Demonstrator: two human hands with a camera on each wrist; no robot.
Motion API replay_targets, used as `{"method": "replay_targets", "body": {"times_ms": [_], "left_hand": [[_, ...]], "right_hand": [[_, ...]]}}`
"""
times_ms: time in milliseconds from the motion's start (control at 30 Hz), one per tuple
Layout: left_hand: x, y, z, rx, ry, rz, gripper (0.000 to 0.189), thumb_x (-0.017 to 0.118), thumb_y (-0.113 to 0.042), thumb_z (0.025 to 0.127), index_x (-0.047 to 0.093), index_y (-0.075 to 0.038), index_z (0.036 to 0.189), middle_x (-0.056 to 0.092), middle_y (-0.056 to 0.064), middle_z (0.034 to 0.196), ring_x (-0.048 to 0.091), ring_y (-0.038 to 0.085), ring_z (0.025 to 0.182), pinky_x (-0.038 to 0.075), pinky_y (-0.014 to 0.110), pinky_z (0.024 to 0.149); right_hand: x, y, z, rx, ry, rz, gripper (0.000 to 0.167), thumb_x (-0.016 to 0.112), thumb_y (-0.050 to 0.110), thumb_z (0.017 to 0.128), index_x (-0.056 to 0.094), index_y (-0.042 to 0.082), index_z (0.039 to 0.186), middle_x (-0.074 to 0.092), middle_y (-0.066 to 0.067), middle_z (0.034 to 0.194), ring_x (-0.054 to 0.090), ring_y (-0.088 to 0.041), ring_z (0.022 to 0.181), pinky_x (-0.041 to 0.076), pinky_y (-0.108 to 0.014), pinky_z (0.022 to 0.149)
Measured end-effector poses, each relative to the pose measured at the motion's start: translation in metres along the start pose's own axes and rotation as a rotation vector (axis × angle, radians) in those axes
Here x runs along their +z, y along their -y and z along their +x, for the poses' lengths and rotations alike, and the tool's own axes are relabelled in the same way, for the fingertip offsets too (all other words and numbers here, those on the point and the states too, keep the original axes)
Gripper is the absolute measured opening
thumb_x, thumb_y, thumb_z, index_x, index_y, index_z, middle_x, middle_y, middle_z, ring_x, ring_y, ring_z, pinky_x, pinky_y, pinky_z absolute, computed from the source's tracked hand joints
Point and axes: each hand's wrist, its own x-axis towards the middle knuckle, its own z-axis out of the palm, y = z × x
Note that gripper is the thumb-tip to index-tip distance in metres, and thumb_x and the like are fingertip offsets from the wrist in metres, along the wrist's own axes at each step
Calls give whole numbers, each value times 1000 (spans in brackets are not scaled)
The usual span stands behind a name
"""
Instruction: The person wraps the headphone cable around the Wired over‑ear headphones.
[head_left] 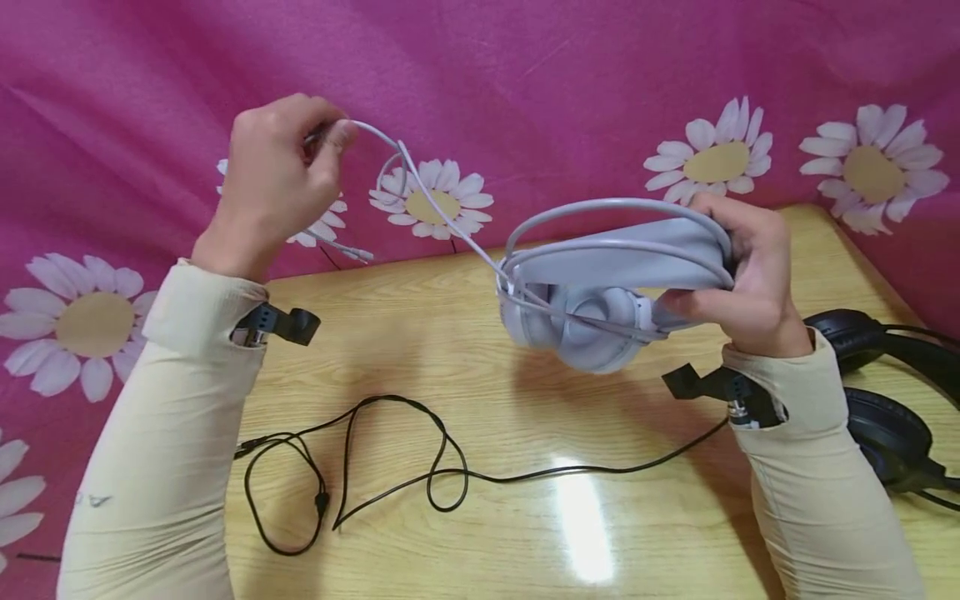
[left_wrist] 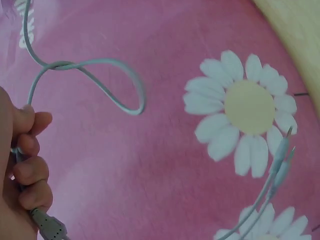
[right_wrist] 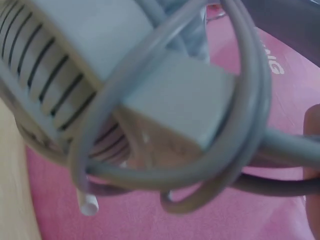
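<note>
Above the table's far edge, my left hand (head_left: 277, 162) holds a thin white cable (head_left: 442, 212), its fingers curled round it. A small loop shows in the cable just past the fingertips. Out of the fist's lower side comes a dotted grey cable joint (left_wrist: 50, 225), and two slim plugs (left_wrist: 281, 160) dangle beyond. My right hand (head_left: 750, 275) grips white headphones (head_left: 626, 265) by the headband, holding them tilted above the table. Turns of the cable (right_wrist: 250, 100) wrap around the ear cup (right_wrist: 45, 65) end, close up in the right wrist view.
Black headphones (head_left: 892, 442) lie at the table's right, partly behind my right forearm. Their black cable (head_left: 525, 477) runs in loose loops across the front of the wooden table (head_left: 420, 333). A pink cloth (head_left: 525, 83) with daisies hangs behind.
</note>
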Motion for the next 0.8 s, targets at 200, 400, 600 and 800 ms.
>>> {"method": "replay_targets", "body": {"times_ms": [200,400,600,800], "left_hand": [[-5,20,3,-75,-77,53,29,59,-23,103,77,0,101,67,16,82,35,-5,66,26,16,66],[-12,35,8,-172,-149,78,37,54,-29,105,76,1,110,69,18,90,33,-12,69,26,13,68],[-11,42,10,-228,-166,93,38,53,-31,106,76,-1,112,73,18,96,34,-15,69,26,12,69],[-5,46,16,-284,-181,65,39,53,-34,106,77,-4,114,72,8,93,36,-14,69,29,11,69]], "right_hand": [[-1,7,-1,27,-76,173,39,48,-18,37,59,-4,71,57,1,63,48,-13,58,21,-30,55],[-8,11,-5,42,-13,261,39,51,-14,38,63,-6,75,55,-4,64,46,-18,58,25,-31,55],[-9,16,-9,61,22,402,41,44,-12,36,61,-7,73,51,-6,61,41,-18,55,21,-30,49],[-13,21,-9,32,94,428,64,34,-9,30,67,-9,86,50,-6,62,38,-17,55,20,-28,47]]}}
